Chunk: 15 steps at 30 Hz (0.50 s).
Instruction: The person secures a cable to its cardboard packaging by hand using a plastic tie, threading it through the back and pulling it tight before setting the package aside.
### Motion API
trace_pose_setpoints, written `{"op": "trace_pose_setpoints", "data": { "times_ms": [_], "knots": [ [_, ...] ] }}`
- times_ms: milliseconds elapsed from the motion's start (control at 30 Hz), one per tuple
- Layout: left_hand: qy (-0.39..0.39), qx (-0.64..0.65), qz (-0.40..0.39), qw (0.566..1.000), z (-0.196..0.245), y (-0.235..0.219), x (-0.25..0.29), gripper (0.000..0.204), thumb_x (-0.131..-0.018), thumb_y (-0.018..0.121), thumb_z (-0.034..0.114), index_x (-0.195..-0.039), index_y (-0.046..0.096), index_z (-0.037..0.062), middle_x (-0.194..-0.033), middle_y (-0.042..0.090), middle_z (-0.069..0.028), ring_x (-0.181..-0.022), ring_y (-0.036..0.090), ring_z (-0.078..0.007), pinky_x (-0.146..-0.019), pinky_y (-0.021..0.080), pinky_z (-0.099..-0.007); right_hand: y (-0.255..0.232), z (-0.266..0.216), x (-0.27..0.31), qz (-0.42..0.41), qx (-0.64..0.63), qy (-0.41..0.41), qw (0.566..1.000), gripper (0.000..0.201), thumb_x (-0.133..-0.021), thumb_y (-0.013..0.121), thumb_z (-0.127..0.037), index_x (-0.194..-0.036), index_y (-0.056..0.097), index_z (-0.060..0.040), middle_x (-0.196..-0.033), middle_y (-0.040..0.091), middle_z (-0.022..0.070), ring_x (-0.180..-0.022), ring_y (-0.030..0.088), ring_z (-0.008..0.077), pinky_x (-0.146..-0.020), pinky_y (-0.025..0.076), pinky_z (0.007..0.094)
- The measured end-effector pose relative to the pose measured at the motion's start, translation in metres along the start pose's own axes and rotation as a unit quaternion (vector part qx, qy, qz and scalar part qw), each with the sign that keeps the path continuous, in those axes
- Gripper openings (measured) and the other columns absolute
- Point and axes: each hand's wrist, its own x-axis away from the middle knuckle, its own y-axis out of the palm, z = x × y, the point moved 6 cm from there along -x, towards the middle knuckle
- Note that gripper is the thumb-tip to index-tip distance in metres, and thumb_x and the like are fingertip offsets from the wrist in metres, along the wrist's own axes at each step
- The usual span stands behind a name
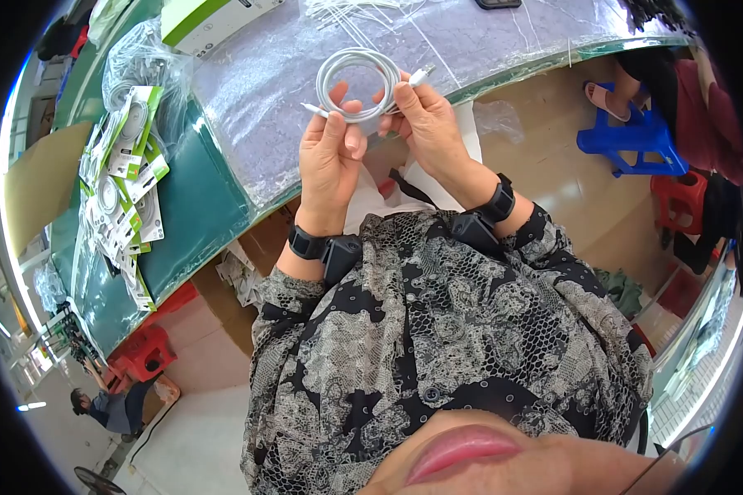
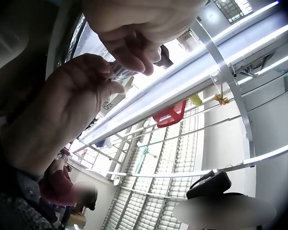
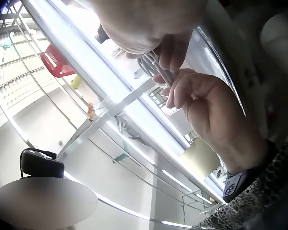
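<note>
A white USB cable (image 1: 360, 59), wound into a round coil, is held up between both hands over the table edge. My left hand (image 1: 332, 165) pinches its lower left side between thumb and fingers, beside a slim plug end (image 1: 312, 109). On the right side, my right hand (image 1: 434, 132) grips the coil, and the USB plug (image 1: 422, 75) sticks out past its fingers. In the right wrist view, the coil's strands (image 3: 148, 63) show between the two hands, partly hidden by fingers.
Packaged cables on green-and-white cards (image 1: 124, 190) are piled on the green table at left, near a clear plastic bag (image 1: 140, 66) of cables. A green-and-white box (image 1: 215, 21) and thin white strips (image 1: 351, 15) lie beyond. A blue stool (image 1: 631, 140) stands right.
</note>
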Motion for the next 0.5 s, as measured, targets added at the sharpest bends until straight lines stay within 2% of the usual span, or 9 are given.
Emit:
{"op": "trace_pose_setpoints", "data": {
  "times_ms": [200,300,500],
  "knots": [
    [0.018,-0.026,-0.014,0.999,0.0056,-0.0022,0.0012,0.038,-0.095,0.053,0.014,-0.13,0.047,0.0016,-0.103,0.064,-0.006,-0.059,0.048,-0.0065,-0.054,0.04,-0.0207,0.002,-0.0044,-0.0034,-0.009,0.018,0.033,0.999,0.038,-0.097,0.047,-0.031,-0.12,0.055,-0.0012,-0.094,0.062,0.0041,-0.069,0.056,0.0106,-0.065,0.05,0.0262],
    [0.016,-0.031,-0.012,0.999,0.0054,-0.0031,0.0015,0.037,-0.095,0.053,0.014,-0.129,0.047,0.0013,-0.103,0.064,-0.0063,-0.058,0.048,-0.0064,-0.053,0.039,-0.0204,0.001,-0.0046,-0.0033,-0.06,-0.042,0.093,0.993,0.04,-0.098,0.044,-0.032,-0.12,0.055,-0.001,-0.093,0.062,0.0046,-0.066,0.055,0.01,-0.063,0.049,0.026],
    [0.016,-0.057,-0.017,0.998,0.0041,0.0004,0.0023,0.036,-0.096,0.052,0.015,-0.128,0.048,0.0011,-0.103,0.064,-0.0073,-0.057,0.047,-0.0061,-0.052,0.038,-0.0196,0.0028,-0.0042,-0.0013,-0.033,-0.033,0.064,0.997,0.042,-0.099,0.042,-0.035,-0.121,0.054,-0.0008,-0.092,0.063,0.005,-0.061,0.052,0.0088,-0.055,0.045,0.0232]
  ]
}}
